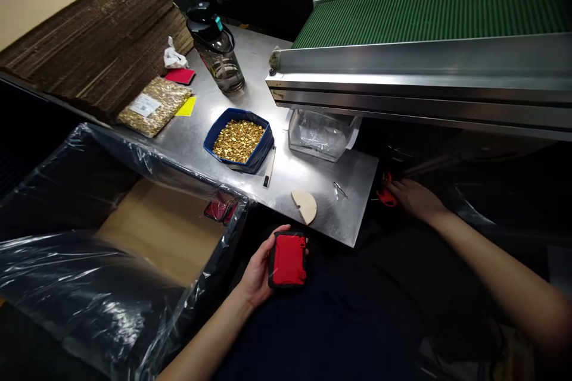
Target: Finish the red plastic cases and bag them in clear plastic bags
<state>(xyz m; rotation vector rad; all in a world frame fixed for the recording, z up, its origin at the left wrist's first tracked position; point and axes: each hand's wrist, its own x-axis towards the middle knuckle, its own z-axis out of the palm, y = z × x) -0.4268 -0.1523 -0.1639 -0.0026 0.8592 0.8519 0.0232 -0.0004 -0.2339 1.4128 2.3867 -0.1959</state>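
Observation:
My left hand is closed around a red and black rectangular plastic case, holding it in front of my body with its red face up. To the right of the table corner, my right hand has its fingers on a small red plastic part, whose exact kind I cannot make out. Near the table edge lie a pale half-round disc and some small metal pieces. A blue tray full of small gold-coloured metal pieces sits farther back, with a white and black stick beside it.
A green ribbed conveyor with a metal side rail overhangs a clear bin. At left stands a plastic-lined box with red items inside. Behind are stacked cardboard, a bag of gold pieces and a bottle.

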